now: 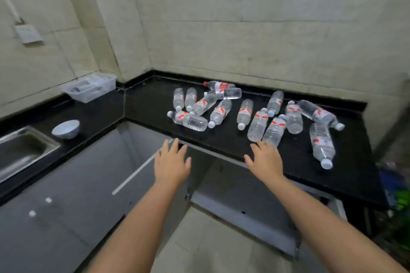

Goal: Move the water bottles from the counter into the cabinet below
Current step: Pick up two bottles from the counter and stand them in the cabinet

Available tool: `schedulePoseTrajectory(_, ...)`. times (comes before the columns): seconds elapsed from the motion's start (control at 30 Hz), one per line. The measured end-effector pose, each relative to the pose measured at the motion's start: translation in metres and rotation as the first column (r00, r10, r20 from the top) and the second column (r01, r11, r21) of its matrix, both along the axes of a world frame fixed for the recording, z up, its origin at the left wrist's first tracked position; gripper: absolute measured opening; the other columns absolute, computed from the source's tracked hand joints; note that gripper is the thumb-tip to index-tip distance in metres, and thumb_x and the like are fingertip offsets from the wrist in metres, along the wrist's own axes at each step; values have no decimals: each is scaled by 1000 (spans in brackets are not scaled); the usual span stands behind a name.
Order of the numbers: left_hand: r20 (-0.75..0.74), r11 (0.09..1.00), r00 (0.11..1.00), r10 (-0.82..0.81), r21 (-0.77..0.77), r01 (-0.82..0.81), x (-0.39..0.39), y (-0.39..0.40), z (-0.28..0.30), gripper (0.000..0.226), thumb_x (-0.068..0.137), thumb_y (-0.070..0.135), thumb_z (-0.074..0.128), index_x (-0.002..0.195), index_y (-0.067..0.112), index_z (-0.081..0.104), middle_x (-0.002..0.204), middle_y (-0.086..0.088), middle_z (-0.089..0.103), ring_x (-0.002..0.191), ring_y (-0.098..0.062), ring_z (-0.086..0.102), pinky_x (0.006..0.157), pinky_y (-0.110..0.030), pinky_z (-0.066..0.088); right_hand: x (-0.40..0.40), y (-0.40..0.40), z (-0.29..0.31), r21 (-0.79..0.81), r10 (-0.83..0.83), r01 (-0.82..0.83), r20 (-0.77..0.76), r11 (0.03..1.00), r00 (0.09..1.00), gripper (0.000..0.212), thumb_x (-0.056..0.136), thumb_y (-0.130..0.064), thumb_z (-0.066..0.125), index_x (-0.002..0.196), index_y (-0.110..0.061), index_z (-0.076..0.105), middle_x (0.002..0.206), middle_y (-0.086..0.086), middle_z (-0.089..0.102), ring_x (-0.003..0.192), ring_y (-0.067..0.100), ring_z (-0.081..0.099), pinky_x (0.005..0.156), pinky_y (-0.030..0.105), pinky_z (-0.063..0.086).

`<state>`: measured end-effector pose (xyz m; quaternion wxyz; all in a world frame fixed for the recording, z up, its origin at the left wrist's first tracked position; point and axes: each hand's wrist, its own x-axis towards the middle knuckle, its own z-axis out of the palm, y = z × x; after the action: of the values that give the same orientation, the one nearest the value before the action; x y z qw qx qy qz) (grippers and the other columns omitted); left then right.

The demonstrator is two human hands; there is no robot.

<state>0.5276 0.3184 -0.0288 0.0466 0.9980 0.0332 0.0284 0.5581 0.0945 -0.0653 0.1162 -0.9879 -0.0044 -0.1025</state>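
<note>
My right hand [266, 159] reaches over the front edge of the black counter [155, 104], fingers spread and straight, holding nothing; its fingertips are just short of the nearest water bottle [274, 131], and I cannot tell if they touch. My left hand [172, 162] is likewise spread and empty, hovering near the top of the open cabinet door [241, 210] below the counter. The water bottles [221, 111] lie scattered on their sides across the counter. Further left sit a white bowl [66, 129], a steel sink [22, 150] and a clear plastic bin [88, 87].
</note>
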Motion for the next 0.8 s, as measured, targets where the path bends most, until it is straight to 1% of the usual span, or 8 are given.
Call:
schedulePoseTrajectory(0.17,-38,972,972,-233,-36,231,88,-50,-19,48,99,36,34,145,24,29,160,0,14,149,-25,6,120,-42,18,49,-54,-13,-57,-266,261,-109,964,958,46,94,-36,45,134,-12,47,143,8,47,137,26,34,115,42,25)
schedulePoseTrajectory(0.27,-47,949,948,-316,-37,314,139,-78,-29,48,98,36,35,145,23,31,160,-1,15,148,-25,7,119,-42,19,88,-81,-24,-12,-341,342,-127,940,932,45,94,-32,46,132,-9,48,141,11,48,136,29,36,112,43,29)
schedulePoseTrajectory(0.43,-118,910,903,-412,-107,401,218,-132,-53,48,99,33,37,144,20,32,159,-2,18,148,-27,9,119,-41,21,160,-107,-45,111,-332,362,-219,926,917,44,93,-28,49,132,-7,47,131,14,53,124,30,45,101,39,41)
schedulePoseTrajectory(0.53,-166,871,859,-484,-187,455,249,-165,-73,47,99,30,37,144,18,32,159,-3,18,148,-25,10,118,-38,22,193,-111,-60,261,-313,390,-292,883,904,54,94,-26,50,143,-13,32,150,15,29,128,33,42,102,40,42)
schedulePoseTrajectory(0.57,-196,857,839,-508,-216,468,257,-174,-79,49,99,30,37,146,18,29,160,-4,16,148,-24,9,119,-37,20,200,-110,-65,315,-308,408,-321,857,896,55,95,-24,49,145,-13,29,155,15,19,131,33,40,104,39,41)
schedulePoseTrajectory(0.63,-260,828,792,-553,-276,488,271,-192,-89,51,100,30,32,148,18,22,160,-5,12,149,-24,8,121,-36,18,209,-107,-79,391,-280,411,-349,824,894,51,97,-20,45,145,-11,28,156,15,13,135,31,37,108,35,36)
schedulePoseTrajectory(0.73,-204,782,791,-577,-419,462,296,-212,-99,68,88,45,12,146,14,30,157,-11,21,145,-25,19,120,-34,21,216,-107,-92,447,-285,437,-368,781,885,48,100,-15,36,147,-10,23,157,18,5,141,26,28,113,28,27)
schedulePoseTrajectory(0.8,-209,758,773,-599,-458,464,312,-219,-107,59,94,43,24,145,15,31,158,-13,17,146,-27,15,121,-34,16,215,-110,-92,427,-302,479,-417,767,857,48,102,-16,31,148,-11,16,158,16,-2,146,25,18,116,25,20)
